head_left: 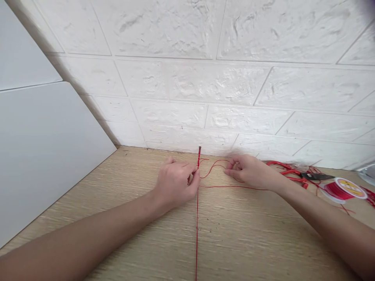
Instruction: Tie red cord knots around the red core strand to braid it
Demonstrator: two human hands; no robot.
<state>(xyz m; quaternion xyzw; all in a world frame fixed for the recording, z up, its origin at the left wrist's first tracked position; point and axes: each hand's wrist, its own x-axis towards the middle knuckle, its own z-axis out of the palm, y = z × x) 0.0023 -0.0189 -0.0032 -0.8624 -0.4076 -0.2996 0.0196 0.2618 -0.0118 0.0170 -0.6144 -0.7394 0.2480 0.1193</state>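
Observation:
A short braided red cord (199, 157) hangs from a small dark nail at the table's back edge. At the lower end of the braid, my left hand (178, 181) pinches the red threads between thumb and fingers. One red thread (197, 234) runs straight down from there toward the near edge. To the right, my right hand (249, 171) is closed in a pinch on a curved loose red thread (211, 168). Another thread (228, 186) stretches right from the braid and passes under my right wrist.
Red-handled scissors (316, 176) lie at the right among tangled red threads, beside a spool of red thread (341, 190). Behind the wooden table (140, 242) rises a white brick-patterned wall (175, 82). A white panel (49, 148) stands at the left.

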